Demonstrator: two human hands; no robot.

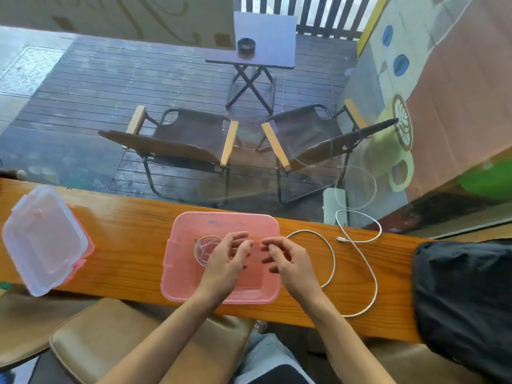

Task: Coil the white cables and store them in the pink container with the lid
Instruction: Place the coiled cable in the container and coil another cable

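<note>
Both hands hover over the pink container (221, 296). The left hand (225, 263) and right hand (289, 261) show loosely spread fingers, seemingly holding nothing. One coiled cable (200, 248) lies inside at ten o'clock; the loose white cable (360, 261) sprawls at three o'clock, awaiting coiling. The lid (41, 239) waits at nine o'clock.

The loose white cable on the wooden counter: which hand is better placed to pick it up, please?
The right hand: the loose white cable lies just beside it, right of the pink plastic container, while the left hand hovers over the container.
</note>
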